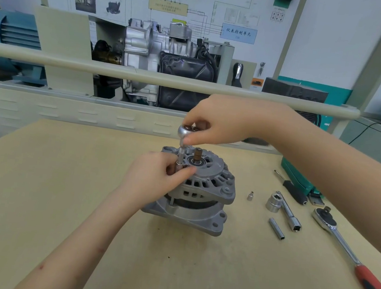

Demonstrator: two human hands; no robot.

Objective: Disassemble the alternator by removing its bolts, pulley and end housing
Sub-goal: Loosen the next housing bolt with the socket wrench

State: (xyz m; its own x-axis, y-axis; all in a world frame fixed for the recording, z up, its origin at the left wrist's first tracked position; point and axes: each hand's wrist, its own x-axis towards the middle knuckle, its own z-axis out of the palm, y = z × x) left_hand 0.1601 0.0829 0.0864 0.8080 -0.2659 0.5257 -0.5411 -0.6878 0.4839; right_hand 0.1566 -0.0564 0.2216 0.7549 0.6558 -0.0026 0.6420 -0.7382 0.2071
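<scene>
Head view: alternator (199,189) upright mid-bench; right hand (222,122) gripping ratchet (184,131) head, left hand (155,176) pinching extension (180,158) on a bolt; tilted, could slip off, rounding it

A blue label (239,33) on the wall board reads "仪表控制单元".

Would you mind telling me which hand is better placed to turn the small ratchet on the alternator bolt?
The right hand: it already grips the small silver ratchet's round head from above, while the left hand pinches the extension bar low down, steadying it on the grey cast-metal alternator.
</scene>
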